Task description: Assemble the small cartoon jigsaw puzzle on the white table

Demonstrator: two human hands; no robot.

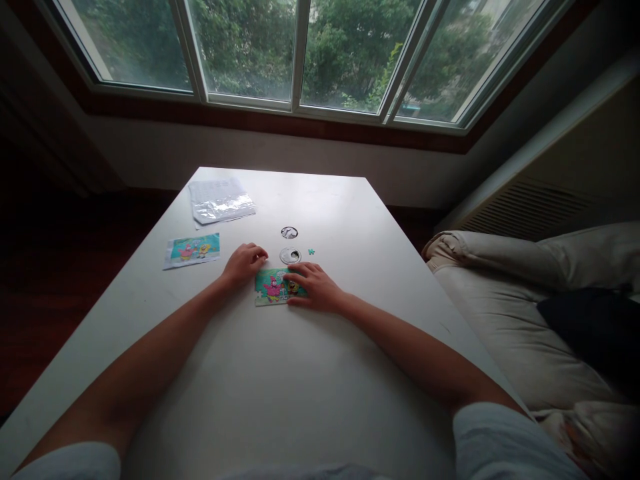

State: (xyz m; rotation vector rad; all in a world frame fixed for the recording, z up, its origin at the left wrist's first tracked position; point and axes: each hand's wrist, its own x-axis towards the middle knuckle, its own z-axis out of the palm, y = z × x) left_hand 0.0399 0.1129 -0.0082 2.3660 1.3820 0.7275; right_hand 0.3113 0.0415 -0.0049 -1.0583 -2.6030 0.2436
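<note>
A small jigsaw puzzle [273,288] with a pink and a yellow cartoon figure on green lies on the white table, with a notch at its left edge. My right hand [316,285] rests flat over its right part, fingers spread, hiding that side. At the puzzle's upper left corner is my left hand [245,263], its fingers curled in together; whatever may be between the fingertips is hidden. A loose green puzzle piece [311,252] lies beyond my right hand.
Two round table fittings [289,233] sit beyond the puzzle, one behind the other. To the left lies a picture sheet [195,250] with the same figures. Papers in a clear plastic sleeve [220,200] lie at the far left. A beige sofa [500,320] stands to the right.
</note>
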